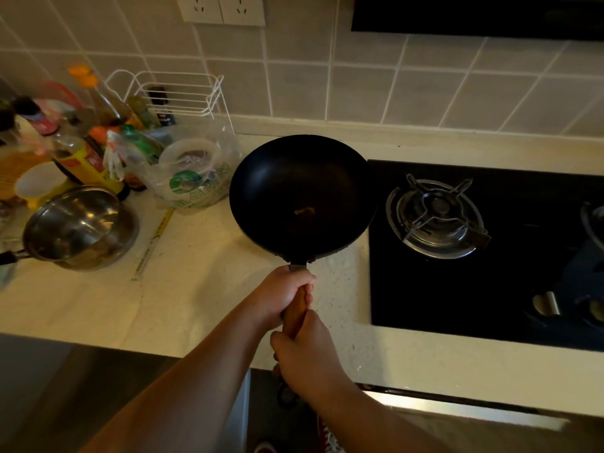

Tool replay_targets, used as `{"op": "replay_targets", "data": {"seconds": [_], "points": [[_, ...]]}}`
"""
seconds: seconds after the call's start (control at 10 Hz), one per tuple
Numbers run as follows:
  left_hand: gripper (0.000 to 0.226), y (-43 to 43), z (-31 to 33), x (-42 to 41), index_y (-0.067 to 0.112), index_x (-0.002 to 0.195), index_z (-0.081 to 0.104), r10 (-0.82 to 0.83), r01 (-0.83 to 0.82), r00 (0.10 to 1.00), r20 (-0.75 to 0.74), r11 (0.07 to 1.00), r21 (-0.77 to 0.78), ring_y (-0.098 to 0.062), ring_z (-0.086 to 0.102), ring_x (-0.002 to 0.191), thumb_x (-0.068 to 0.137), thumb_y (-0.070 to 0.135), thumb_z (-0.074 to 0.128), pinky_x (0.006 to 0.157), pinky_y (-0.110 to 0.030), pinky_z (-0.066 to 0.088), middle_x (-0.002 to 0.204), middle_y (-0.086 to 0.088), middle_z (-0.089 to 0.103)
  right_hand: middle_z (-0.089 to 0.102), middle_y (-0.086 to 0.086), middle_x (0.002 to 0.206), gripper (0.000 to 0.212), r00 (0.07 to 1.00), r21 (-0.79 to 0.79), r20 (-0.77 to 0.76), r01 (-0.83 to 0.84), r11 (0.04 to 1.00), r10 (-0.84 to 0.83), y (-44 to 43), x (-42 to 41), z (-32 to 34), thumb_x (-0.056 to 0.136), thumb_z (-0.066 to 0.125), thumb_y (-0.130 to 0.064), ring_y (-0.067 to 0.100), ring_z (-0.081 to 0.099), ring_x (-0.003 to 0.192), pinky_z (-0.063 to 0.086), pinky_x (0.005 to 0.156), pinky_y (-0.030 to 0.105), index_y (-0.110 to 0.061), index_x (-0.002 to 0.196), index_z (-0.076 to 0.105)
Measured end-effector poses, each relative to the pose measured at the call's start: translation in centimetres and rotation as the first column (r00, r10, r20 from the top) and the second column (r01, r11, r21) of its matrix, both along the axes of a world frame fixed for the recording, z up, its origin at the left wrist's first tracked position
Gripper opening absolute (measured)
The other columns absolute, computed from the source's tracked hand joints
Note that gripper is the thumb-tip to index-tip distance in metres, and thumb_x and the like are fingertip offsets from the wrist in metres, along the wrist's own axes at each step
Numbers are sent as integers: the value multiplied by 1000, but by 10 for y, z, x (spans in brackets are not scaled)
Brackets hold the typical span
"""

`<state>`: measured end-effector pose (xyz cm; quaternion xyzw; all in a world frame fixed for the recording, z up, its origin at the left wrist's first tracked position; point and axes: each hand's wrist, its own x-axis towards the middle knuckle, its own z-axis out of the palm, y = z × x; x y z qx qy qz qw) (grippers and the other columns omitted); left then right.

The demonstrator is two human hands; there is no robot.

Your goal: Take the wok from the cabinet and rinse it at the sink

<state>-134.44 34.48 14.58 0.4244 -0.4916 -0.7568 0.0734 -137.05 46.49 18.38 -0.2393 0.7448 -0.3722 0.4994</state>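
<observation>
A black round wok (302, 194) with a wooden handle (294, 313) is held over the pale countertop (202, 289), just left of the gas hob. A small brownish speck lies in its bowl. My left hand (282, 294) grips the handle near the pan. My right hand (307, 354) grips the handle's near end, closer to me. No sink is in view.
A black glass hob (490, 289) with a metal burner (434, 217) lies to the right. At the left stand a steel saucepan (81, 227), several sauce bottles (81, 158), a plastic bag (196, 171) and a white wire rack (176, 93). The tiled wall runs behind.
</observation>
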Motion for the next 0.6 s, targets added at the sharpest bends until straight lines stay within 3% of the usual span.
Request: {"op": "replay_targets", "data": {"seconds": [0.2, 0.3, 0.4, 0.5, 0.6], "points": [[22, 3, 2, 1, 15, 59, 63, 4, -5, 1000, 13, 1000, 14, -16, 59, 55, 80, 23, 66, 59, -30, 51, 60, -6, 59, 67, 6, 83, 19, 1000, -18, 6, 2, 1000, -2, 3, 0, -4, 87, 60, -14, -1, 67, 52, 49, 44, 11, -17, 104, 53], [24, 6, 7, 4, 14, 63, 68, 28, -29, 999, 27, 1000, 11, -18, 62, 59, 81, 29, 68, 62, -32, 51, 65, -8, 63, 67, -2, 77, 23, 999, -51, -14, -36, 998, 35, 8, -3, -2, 91, 62, -28, -6, 66, 55, 44, 42, 5, -18, 110, 53], [36, 14, 9, 13, 8, 90, 71, 51, -46, 997, 52, 994, -100, -23, 70, 69, 84, 44, 66, 69, -36, 55, 75, -8, 70, 65, -8, 80, 41, 989, -10, -70, -134, 991, 133, 22, -9, 7, 92, 59, -47, -10, 66, 63, 48, 49, 6, -24, 124, 48], [51, 31, 3, 32, 11, 105, 67, 101, -99, 994, 32, 994, -53, -26, 73, 81, 87, 58, 57, 81, -45, 56, 83, -8, 74, 62, -14, 87, 51, 953, 61, -187, -229, 971, 237, 45, -33, 28, 92, 54, -55, 1, 68, 72, 53, 60, 15, -30, 135, 43], [49, 54, -7, 52, 17, 98, 67, 245, -250, 964, 101, 967, 48, -27, 71, 84, 92, 61, 47, 76, -42, 55, 87, -8, 74, 66, -8, 89, 50, 962, -60, -218, -181, 982, 164, 65, -71, 63, 84, 55, -62, 7, 68, 75, 59, 61, 25, -31, 124, 55]]}}
